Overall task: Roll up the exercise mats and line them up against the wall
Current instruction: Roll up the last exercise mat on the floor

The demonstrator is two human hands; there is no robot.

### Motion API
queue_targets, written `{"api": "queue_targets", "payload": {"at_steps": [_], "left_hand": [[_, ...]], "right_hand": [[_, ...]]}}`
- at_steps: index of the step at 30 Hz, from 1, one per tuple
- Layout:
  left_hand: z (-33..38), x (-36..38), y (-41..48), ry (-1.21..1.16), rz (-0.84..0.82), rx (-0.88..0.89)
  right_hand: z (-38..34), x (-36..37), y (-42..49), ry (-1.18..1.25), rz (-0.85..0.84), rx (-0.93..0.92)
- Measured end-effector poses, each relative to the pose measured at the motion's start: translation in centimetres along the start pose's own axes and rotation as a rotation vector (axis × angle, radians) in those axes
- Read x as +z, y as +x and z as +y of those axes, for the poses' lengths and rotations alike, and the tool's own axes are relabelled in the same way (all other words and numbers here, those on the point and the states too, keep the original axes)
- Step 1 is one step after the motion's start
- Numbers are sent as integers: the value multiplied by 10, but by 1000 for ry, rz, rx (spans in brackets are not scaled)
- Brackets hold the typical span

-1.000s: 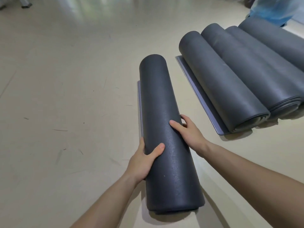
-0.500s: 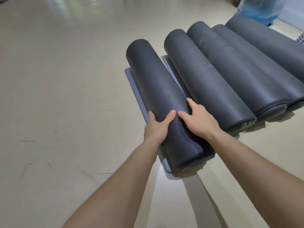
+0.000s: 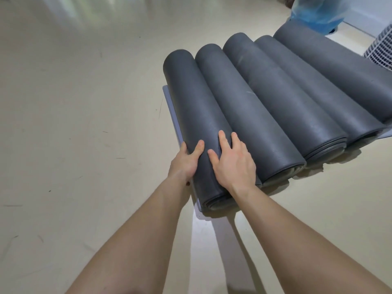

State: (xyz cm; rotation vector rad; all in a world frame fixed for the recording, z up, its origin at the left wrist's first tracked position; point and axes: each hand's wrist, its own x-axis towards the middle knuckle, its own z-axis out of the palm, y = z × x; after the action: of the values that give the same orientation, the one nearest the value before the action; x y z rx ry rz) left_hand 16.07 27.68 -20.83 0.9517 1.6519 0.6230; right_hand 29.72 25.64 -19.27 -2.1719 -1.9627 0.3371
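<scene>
Several dark grey rolled exercise mats lie side by side on the beige floor. The leftmost rolled mat (image 3: 191,107) touches its neighbour mat (image 3: 244,115), with its loose grey end (image 3: 171,112) flat on the floor along its left side. My left hand (image 3: 185,160) grips the near left side of this roll, thumb on top. My right hand (image 3: 232,162) lies flat on the roll's near right side, fingers spread into the groove between the two mats. More rolls (image 3: 297,96) continue to the right.
A blue plastic-wrapped object (image 3: 318,11) stands behind the far roll at the top right. A white grille-like item (image 3: 381,47) and the white wall base (image 3: 364,15) are at the right edge. Bare beige floor (image 3: 74,124) spreads to the left.
The leftmost roll has been pushed right, from standing apart on the floor to lying against the row. Both hands stayed on its near end.
</scene>
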Motion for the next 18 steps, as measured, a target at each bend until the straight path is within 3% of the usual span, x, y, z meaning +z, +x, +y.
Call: {"api": "queue_targets", "payload": {"at_steps": [4,7,10,13,18], "left_hand": [[-5,-27,-47,334,61,-13],[-3,-69,-84,688,-55,-21],[11,-116,-104,920,-177,-66],[27,-163,-110,937,-196,-56],[56,-225,-131,922,-226,-44]], "right_hand": [[-6,-33,-11,-73,-64,28],[-18,-61,-36,-15,-59,93],[-35,-82,-54,39,-173,177],[-56,-98,-62,88,-284,276],[-98,-131,-82,189,-321,404]]}}
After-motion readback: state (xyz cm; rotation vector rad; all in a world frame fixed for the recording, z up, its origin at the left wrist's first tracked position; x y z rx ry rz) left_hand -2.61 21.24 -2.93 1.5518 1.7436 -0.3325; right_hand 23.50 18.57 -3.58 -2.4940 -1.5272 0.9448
